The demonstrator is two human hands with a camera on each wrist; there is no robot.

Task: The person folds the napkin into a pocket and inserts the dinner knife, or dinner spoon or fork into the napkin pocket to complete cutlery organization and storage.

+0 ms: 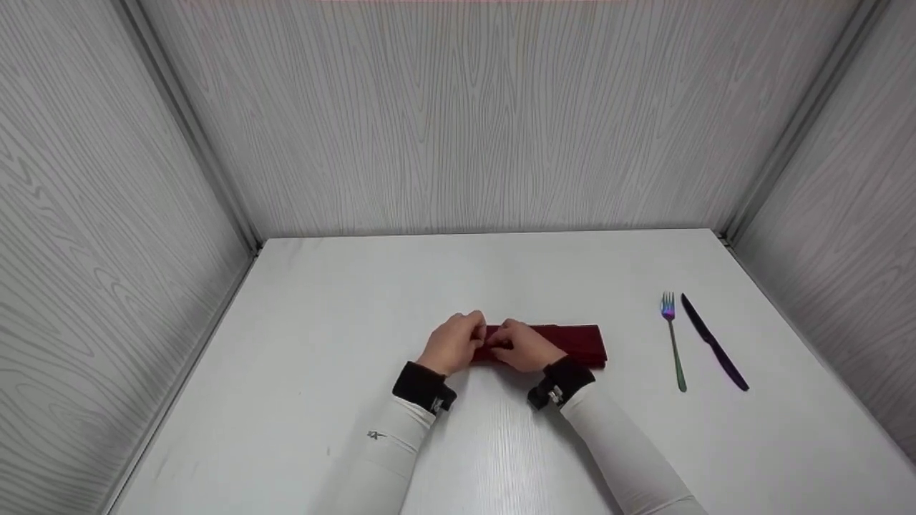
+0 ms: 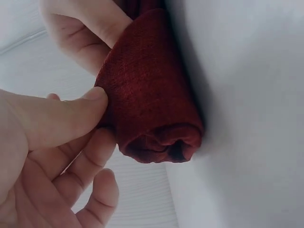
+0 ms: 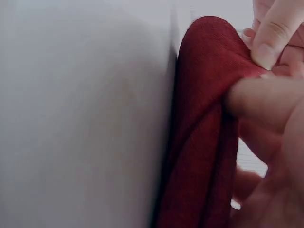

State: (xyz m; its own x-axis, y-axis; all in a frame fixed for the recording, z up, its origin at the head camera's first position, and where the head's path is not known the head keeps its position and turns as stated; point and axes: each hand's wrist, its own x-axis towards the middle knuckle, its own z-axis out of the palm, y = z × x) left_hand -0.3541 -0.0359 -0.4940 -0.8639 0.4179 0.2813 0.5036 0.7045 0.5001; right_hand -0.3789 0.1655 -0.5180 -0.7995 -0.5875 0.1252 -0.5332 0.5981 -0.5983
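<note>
tabletop (image 1: 322, 300) in white, wood-grain walls (image 1: 465, 129), red cloth (image 1: 585, 345) in fingers (image 2: 100, 146)

The left hand (image 1: 452, 345) and right hand (image 1: 528, 347) hide part of the cloth (image 1: 581, 345), the sleeves (image 1: 630, 450) run off the head view's bottom edge, and a sleeve mark (image 1: 376, 435) is too small to read.

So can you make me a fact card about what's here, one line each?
Cloth: dark red, folded into a strip, rolled at its left end
Left grip: pinches the cloth's edge
Right grip: holds the cloth, close beside
Fork: right of the cloth, rainbow-coloured head
Knife: right of the fork, dark
Table: white
</note>
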